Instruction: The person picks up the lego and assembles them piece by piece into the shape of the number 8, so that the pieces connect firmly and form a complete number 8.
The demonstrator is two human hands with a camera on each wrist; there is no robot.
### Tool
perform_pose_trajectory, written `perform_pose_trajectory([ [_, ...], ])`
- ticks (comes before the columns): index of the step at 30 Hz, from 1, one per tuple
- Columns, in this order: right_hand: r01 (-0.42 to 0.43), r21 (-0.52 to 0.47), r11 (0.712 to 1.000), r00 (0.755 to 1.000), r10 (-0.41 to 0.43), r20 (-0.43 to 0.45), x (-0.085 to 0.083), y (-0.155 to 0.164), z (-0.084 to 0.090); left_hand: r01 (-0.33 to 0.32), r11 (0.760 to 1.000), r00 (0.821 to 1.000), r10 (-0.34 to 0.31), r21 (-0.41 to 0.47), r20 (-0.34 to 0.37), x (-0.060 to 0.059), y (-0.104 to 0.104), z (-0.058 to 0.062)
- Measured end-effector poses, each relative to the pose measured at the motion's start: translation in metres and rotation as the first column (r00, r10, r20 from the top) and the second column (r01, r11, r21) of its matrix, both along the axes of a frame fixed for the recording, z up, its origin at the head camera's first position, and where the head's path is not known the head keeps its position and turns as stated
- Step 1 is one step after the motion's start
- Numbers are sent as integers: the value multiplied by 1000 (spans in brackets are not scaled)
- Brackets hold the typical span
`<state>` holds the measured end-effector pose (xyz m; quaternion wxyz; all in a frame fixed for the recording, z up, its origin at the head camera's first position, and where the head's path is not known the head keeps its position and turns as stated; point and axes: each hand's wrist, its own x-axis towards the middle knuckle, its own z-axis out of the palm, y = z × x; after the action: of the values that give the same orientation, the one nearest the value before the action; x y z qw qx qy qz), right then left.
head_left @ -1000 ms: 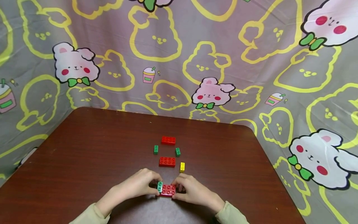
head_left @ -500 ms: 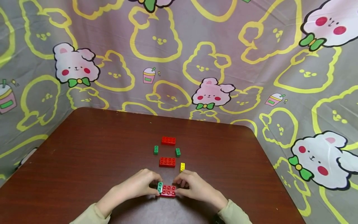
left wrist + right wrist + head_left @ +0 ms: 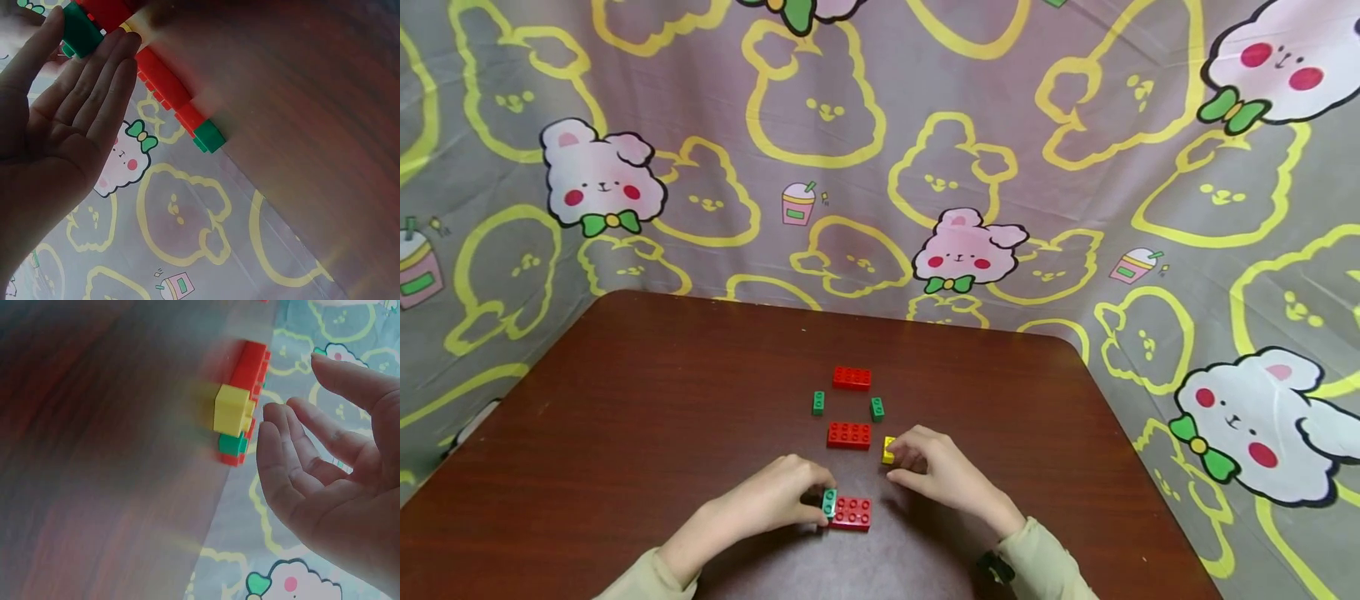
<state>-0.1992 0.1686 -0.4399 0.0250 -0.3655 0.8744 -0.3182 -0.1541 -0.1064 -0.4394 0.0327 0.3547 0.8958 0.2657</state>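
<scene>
My left hand (image 3: 778,492) pinches a small green brick (image 3: 829,502) between thumb and fingers. Against its right side sits a red brick (image 3: 852,513) with its studs up, near the front of the table. In the left wrist view the pinched green brick (image 3: 81,30) and part of the red brick (image 3: 107,11) show at the top left. My right hand (image 3: 943,471) is beside a yellow brick (image 3: 888,450), its fingertips partly in front of it. The right wrist view shows the yellow brick (image 3: 232,410) apart from the loosely bent fingers, with nothing between them and the thumb.
Farther back on the brown table (image 3: 700,375) lie a red brick (image 3: 849,435), two small green bricks, left (image 3: 818,403) and right (image 3: 877,409), and another red brick (image 3: 852,378). A patterned cloth (image 3: 850,192) hangs behind the table and at both sides.
My right hand has let go of the red brick and moved away from me and rightward to the yellow brick. My left hand stays where it was, pinching the green brick.
</scene>
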Motion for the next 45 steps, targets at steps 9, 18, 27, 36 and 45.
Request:
perform_pose_trajectory([
  [9, 46, -1, 999, 999, -46, -21, -7, 2, -2, -7, 1000, 1000, 7, -10, -17, 1, -1, 1],
  [18, 69, 51, 996, 997, -68, -30, -10, -1, -4, -10, 1000, 999, 10, -2, -30, 2, 0, -1],
  [27, 67, 84, 994, 998, -65, -26, -13, -3, -4, -11, 1000, 1000, 11, -8, -23, 3, -1, 0],
  [36, 73, 99, 992, 997, -71, -22, -17, -4, -8, -5, 1000, 999, 4, -18, -43, 2, -2, 0],
  [45, 82, 130, 988, 997, -81, -12, -20, -6, -8, -11, 1000, 999, 10, -29, -36, 3, -1, 1],
])
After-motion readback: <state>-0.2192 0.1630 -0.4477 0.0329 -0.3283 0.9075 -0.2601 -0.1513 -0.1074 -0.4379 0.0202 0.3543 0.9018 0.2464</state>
